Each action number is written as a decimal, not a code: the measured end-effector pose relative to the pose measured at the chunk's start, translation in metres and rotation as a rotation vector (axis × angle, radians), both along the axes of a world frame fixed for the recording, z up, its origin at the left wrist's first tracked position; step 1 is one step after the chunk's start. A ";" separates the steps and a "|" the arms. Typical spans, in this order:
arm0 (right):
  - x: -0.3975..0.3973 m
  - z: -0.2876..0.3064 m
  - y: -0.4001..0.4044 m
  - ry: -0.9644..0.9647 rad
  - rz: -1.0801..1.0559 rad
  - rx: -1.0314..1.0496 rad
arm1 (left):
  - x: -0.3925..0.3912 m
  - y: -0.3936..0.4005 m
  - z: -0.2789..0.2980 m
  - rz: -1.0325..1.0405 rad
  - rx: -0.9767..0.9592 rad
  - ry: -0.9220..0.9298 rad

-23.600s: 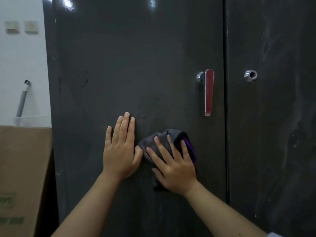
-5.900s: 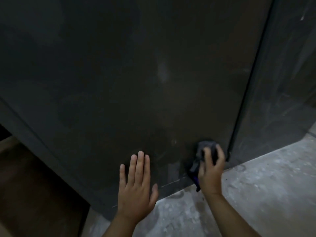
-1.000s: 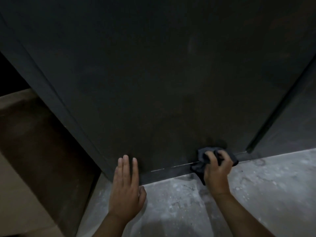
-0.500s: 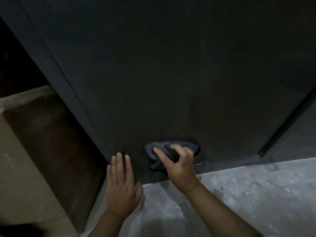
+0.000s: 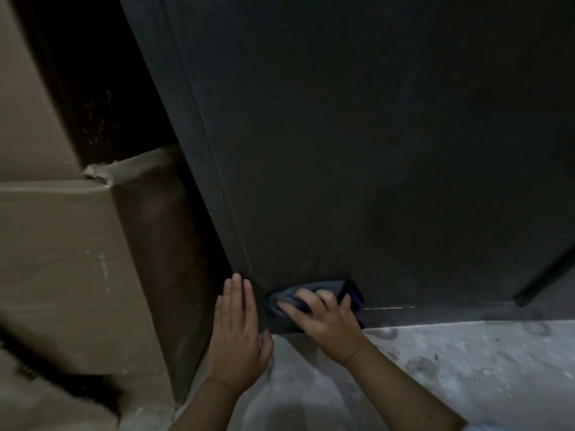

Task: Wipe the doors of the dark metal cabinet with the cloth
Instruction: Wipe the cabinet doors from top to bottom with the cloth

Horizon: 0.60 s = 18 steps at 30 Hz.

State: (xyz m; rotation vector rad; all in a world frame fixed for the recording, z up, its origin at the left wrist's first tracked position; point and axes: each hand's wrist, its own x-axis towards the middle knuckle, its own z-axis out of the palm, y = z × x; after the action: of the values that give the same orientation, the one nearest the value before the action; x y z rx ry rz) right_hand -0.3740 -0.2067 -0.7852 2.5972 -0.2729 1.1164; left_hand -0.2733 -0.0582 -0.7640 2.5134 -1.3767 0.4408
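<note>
Head view, sole entry.

Item 1: right hand [image 5: 326, 321]. Fingers curled over the cloth [image 5: 314, 295], pressing the bunched fabric against the bottom left corner of the cabinet door [image 5: 357, 150]. Wrist low, just above the floor [image 5: 451, 368].

Item 2: cloth. Dark grey, a purple edge showing on the side of the hand away from the other hand. Bunched under the fingertips, touching the door's lowest strip and the base rail beneath it.

Item 3: left hand [image 5: 238, 331]. Fingers straight and held together, flat against the cabinet's corner edge, just beside the cloth hand; holds nothing.

Item 4: cardboard boxes [image 5: 62, 244]. Stacked beyond the left hand, near the cabinet's side; a dark gap lies between.

Item 5: door seam [image 5: 544, 284]. Well apart from the right hand, on its far side; the second door is barely in frame.

Handling note, as judgement: the step in hand is the bottom edge of this door. Do it well by keeping the cloth flat rather than balled, pressing evenly, running along the lower strip into the corner, and keeping the fabric off the dusty floor. The second door likely remains.
</note>
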 end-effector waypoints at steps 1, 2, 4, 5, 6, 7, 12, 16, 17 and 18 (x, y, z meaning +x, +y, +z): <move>0.004 0.008 0.001 -0.063 -0.014 0.035 | 0.000 0.001 0.000 0.001 0.005 0.012; 0.010 0.016 0.003 -0.142 -0.020 0.066 | 0.000 0.003 0.000 0.008 0.006 0.025; 0.026 0.035 0.006 -0.327 -0.010 0.099 | 0.001 0.005 0.000 0.023 0.008 0.051; 0.035 0.045 0.007 -0.403 -0.011 0.103 | 0.001 0.005 0.001 0.029 0.007 0.058; 0.042 0.053 0.006 -0.458 -0.015 0.099 | 0.002 0.005 0.001 0.028 0.000 0.062; 0.047 0.057 0.006 -0.486 -0.013 0.090 | 0.003 0.005 0.002 0.025 -0.011 0.063; 0.043 0.032 0.008 -0.304 0.037 -0.077 | 0.004 0.005 0.000 0.033 0.001 0.054; 0.022 -0.006 0.008 -0.041 0.026 -0.154 | 0.002 0.011 -0.009 -0.025 0.040 -0.030; 0.019 -0.009 0.007 0.004 0.024 -0.165 | 0.001 0.014 -0.012 -0.039 0.052 -0.041; 0.016 -0.009 0.005 0.039 0.024 -0.183 | 0.001 0.017 -0.014 -0.049 0.064 -0.044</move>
State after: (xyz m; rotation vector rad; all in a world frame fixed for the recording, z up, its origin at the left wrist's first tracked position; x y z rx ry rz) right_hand -0.3578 -0.2016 -0.7943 2.4632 -0.1241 1.0455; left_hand -0.2728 -0.0416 -0.7777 2.5287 -1.4874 0.4517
